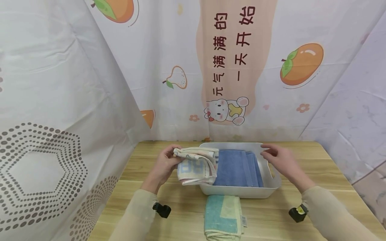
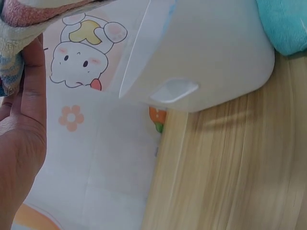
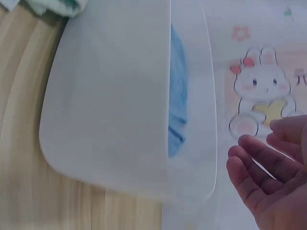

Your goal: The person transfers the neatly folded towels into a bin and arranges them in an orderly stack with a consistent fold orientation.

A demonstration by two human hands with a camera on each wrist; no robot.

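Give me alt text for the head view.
A left hand holds a patterned towel at one end of a white bin with blue cloth inside; the empty right hand is at the other. A teal-and-yellow towel lies in front.

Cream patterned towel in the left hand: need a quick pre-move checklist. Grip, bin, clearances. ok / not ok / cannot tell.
1. Left hand holding the cream patterned towel: ok, gripped at its left side.
2. Held towel's layers squared up: not ok, lower edges hang unevenly.
3. Right hand free: ok, holds nothing, at the bin's right end.
4. White bin upright on the wooden table: ok.
5. Room at the bin's left end: cannot tell, the held towel hides it in the head view.
6. Teal-and-yellow towel clear of the bin's near wall: cannot tell, lies close in front; contact unclear.
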